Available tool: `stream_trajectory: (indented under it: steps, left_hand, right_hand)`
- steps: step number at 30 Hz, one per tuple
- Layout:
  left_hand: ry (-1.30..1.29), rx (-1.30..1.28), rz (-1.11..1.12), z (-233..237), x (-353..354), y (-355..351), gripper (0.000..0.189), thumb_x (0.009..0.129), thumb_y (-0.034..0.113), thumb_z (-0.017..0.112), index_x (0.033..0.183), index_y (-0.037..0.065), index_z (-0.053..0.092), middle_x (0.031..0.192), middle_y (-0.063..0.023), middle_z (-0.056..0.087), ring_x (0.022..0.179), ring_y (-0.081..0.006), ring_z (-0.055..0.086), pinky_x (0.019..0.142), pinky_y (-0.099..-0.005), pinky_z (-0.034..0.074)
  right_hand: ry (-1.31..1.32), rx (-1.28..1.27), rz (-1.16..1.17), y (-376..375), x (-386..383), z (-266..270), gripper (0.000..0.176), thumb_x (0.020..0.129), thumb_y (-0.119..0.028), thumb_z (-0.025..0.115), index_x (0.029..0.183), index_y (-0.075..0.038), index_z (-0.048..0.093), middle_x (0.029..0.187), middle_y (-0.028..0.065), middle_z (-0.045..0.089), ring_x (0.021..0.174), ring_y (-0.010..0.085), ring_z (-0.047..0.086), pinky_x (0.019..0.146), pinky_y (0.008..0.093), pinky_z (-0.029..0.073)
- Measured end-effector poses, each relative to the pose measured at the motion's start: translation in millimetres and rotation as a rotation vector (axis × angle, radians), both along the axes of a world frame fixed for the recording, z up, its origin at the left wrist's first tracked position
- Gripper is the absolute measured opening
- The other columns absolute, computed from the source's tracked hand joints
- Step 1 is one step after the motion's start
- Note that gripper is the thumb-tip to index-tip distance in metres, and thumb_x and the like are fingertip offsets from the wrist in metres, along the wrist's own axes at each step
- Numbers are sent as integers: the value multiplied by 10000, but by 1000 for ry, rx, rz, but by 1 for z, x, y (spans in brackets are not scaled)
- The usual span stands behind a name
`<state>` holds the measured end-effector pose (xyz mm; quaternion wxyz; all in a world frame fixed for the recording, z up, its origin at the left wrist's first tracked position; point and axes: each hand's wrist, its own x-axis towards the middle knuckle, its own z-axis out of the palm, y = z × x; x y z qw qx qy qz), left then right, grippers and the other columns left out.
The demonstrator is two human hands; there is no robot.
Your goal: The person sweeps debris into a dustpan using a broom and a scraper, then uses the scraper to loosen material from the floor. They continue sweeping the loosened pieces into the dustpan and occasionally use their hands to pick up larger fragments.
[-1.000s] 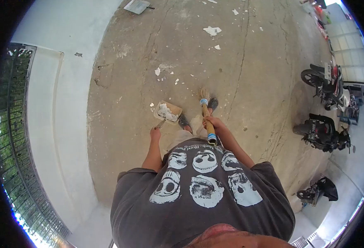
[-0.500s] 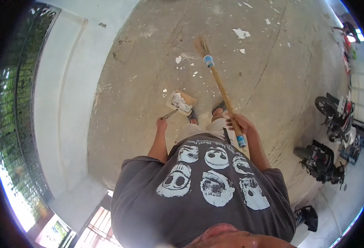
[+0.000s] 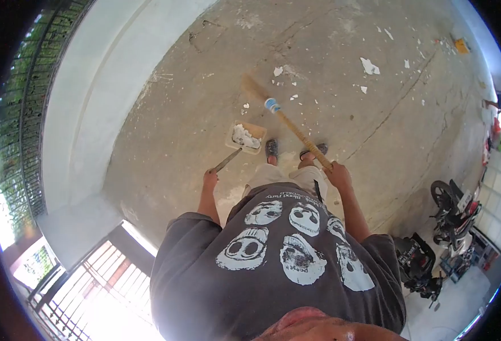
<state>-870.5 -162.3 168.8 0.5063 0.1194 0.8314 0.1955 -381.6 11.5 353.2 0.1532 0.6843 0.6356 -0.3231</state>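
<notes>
My left hand (image 3: 210, 179) is closed around the handle end of a dustpan (image 3: 254, 150). The pale tray of the dustpan sits low in front of my feet, with white flakes (image 3: 243, 136) in it. In my right hand (image 3: 339, 175) is the wooden stick of a broom (image 3: 297, 132), gripped near its top. The broom slants forward and left; its bristles are blurred and lie beyond the dustpan. Loose white flakes (image 3: 278, 71) are scattered around the bristles.
A larger white flake (image 3: 369, 66) lies on the cracked concrete floor (image 3: 330, 102). At the right stand motorcycles (image 3: 454, 211). A pale wall (image 3: 85, 108) runs along the left, with a metal fence (image 3: 31, 119) beyond. A barred gate (image 3: 97, 284) is at the lower left.
The broom's bristles have swung left and nearer the dustpan. My right hand has moved from the middle of the stick toward its end. The view has turned, so the surroundings have shifted.
</notes>
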Motion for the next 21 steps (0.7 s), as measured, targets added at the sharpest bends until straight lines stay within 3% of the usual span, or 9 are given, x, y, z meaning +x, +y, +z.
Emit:
stream_trajectory:
  steps: [6, 10, 11, 13, 14, 16, 21]
  left_hand:
    - [-26, -45, 161, 9, -18, -61, 289, 841, 219, 479, 1019, 0, 543, 618, -45, 515, 483, -147, 501, 464, -291, 444]
    - [-32, -102, 191, 8, -24, -85, 319, 848, 221, 482, 1080, 3, 506, 669, -53, 530, 534, -161, 526, 480, -291, 454]
    - [-29, -96, 199, -2, -27, -96, 319, 848, 221, 482, 1080, 3, 506, 669, -53, 530, 534, -161, 526, 480, -291, 454]
    - [25, -88, 327, -40, -33, -122, 239, 854, 223, 424, 975, 63, 554, 583, -56, 515, 431, -159, 480, 364, -291, 376]
    - [24, -82, 332, -47, -36, -139, 239, 854, 223, 424, 975, 63, 554, 583, -56, 515, 431, -159, 480, 364, -291, 376]
    - [149, -37, -25, -53, -42, -158, 227, 851, 212, 402, 930, 68, 558, 580, -66, 517, 425, -161, 477, 361, -292, 371]
    - [47, -136, 306, -9, -36, -141, 236, 856, 248, 404, 804, 57, 532, 551, -63, 498, 413, -162, 456, 359, -309, 354]
  right_hand:
    - [19, 27, 222, 1, -60, -14, 349, 742, -389, 605, 931, -98, 566, 850, 148, 627, 807, 335, 602, 692, 439, 477]
    - [44, 43, 262, -6, -73, -45, 320, 751, -332, 600, 931, -69, 571, 854, 166, 619, 823, 346, 600, 708, 450, 475]
    - [14, 49, 271, -11, -72, -46, 312, 759, -339, 586, 928, -78, 573, 851, 160, 620, 818, 345, 601, 701, 451, 477]
    - [-16, 71, 286, -22, -63, -52, 305, 767, -347, 572, 924, -86, 575, 847, 154, 622, 814, 343, 602, 693, 453, 479]
    - [-47, 20, 232, -30, -49, -55, 300, 772, -357, 558, 922, -98, 576, 856, 147, 624, 820, 341, 602, 689, 456, 480]
    - [-119, -55, 130, -38, -22, -46, 300, 766, -353, 557, 968, -133, 582, 896, 137, 626, 846, 326, 599, 710, 444, 478]
    - [-199, -48, -94, -72, 51, -25, 340, 745, -355, 590, 1014, -146, 592, 902, 149, 623, 850, 318, 598, 715, 430, 482]
